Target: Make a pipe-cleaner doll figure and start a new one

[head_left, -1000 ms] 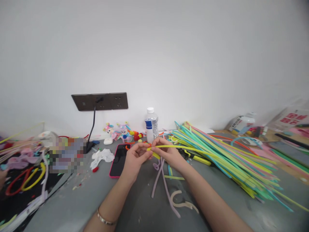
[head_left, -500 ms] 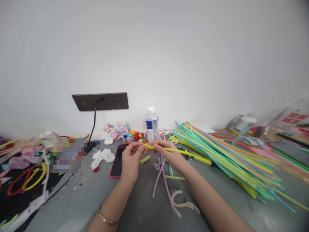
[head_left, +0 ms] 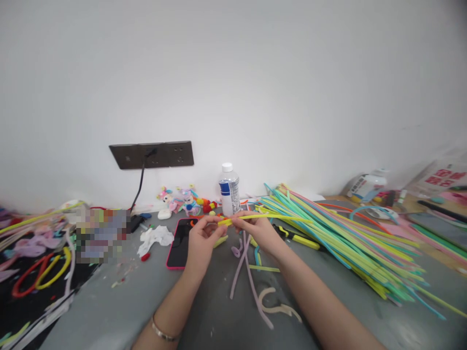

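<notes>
Above the grey table (head_left: 109,311), both hands meet on 1 yellow pipe cleaner (head_left: 270,218). The left hand (head_left: 200,243) pinches its near end between thumb and fingertips, and the right hand (head_left: 257,231) closes its fingers around the stem just beside that pinch, so the long tail runs off to the right, over the big fan of loose pipe cleaners (head_left: 346,238) in yellow, green, blue and pink.

As far as the work shows, it looks early: the yellow stem is nearly straight, with at most a small fold at the pinched end. A short yellow offcut (head_left: 221,240) lies under the left fingers, and 2 lilac stems (head_left: 242,272) and a curled cream piece (head_left: 273,304) rest on the table between the forearms, none joined to the yellow one. Most of the shaping appears to be left.

Behind the hands stands a capped plastic bottle (head_left: 229,190); I cannot tell how much it holds. A second bottle (head_left: 367,184) lies tipped at the far right, its contents unclear. A phone in a pink case (head_left: 178,243) lies flat, touching nothing in the hands, with small toy figures (head_left: 180,199) against the wall.
</notes>
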Available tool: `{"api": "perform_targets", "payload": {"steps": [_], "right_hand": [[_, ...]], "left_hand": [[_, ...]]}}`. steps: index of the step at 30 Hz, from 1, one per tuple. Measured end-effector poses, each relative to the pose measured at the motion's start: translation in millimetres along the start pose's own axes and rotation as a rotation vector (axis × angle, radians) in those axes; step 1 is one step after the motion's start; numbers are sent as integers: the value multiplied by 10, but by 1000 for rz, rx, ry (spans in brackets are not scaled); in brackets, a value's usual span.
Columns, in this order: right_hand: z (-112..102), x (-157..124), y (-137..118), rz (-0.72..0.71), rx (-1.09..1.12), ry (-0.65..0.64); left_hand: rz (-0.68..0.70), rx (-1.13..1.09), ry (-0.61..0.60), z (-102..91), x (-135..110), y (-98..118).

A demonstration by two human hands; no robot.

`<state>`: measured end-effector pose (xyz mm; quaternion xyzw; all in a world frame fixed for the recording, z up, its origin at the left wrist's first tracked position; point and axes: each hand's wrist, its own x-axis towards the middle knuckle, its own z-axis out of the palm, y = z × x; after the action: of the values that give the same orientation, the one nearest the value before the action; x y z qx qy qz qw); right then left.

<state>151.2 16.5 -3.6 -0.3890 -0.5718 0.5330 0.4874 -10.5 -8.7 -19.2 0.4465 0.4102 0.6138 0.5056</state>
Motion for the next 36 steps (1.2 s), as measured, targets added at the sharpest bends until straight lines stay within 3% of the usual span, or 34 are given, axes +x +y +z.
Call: {"api": "perform_targets", "payload": {"steps": [7, 20, 25, 31, 36], "right_hand": [[20, 6, 39, 90, 156, -35], [-67, 4, 32, 187, 171, -48], [-61, 32, 75, 119, 172, -1], [-137, 62, 58, 63, 74, -29], [-195, 3, -36, 35, -18, -168]], "left_hand": [[136, 245, -71, -41, -17, 22], [76, 237, -111, -28, -11, -51], [45, 194, -99, -8, -30, -13], [-94, 121, -148, -16, -1, -8], [-348, -40, -243, -7, -31, 34]]}}
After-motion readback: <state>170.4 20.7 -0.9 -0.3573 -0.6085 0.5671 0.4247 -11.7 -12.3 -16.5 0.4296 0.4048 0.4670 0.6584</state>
